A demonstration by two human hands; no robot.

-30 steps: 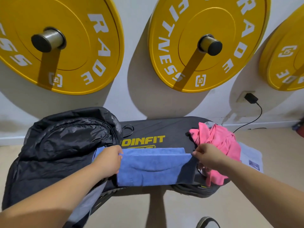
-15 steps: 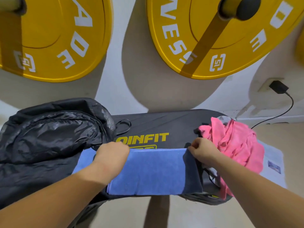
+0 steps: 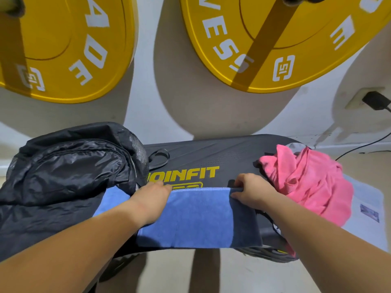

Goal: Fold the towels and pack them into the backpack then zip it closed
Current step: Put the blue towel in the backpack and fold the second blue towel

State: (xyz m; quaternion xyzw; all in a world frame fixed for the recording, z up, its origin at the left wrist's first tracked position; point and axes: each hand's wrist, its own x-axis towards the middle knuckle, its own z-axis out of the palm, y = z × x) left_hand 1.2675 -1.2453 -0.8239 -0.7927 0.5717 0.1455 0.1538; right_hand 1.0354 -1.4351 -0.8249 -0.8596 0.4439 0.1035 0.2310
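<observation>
A blue towel (image 3: 198, 218) with a dark grey band at its right end lies folded flat on the black bench pad (image 3: 222, 159). My left hand (image 3: 151, 200) grips the towel's far edge near its left part, next to the black backpack (image 3: 67, 172). My right hand (image 3: 251, 192) pinches the far edge at the grey band. The backpack lies on its side on the left of the pad, and the towel's left end lies against it. A crumpled pink towel (image 3: 306, 182) sits on the right end of the pad, just beyond my right hand.
Two yellow weight plates (image 3: 63, 49) (image 3: 275, 39) hang on the white wall behind the pad. A black charger (image 3: 375, 100) sits plugged into a wall socket at right, its cable running down. A white sheet (image 3: 368, 210) lies on the floor right of the pad.
Both hands carried the towel's edge away from me and laid it down, leaving the towel flat and smooth. The camera has tilted down and moved closer.
</observation>
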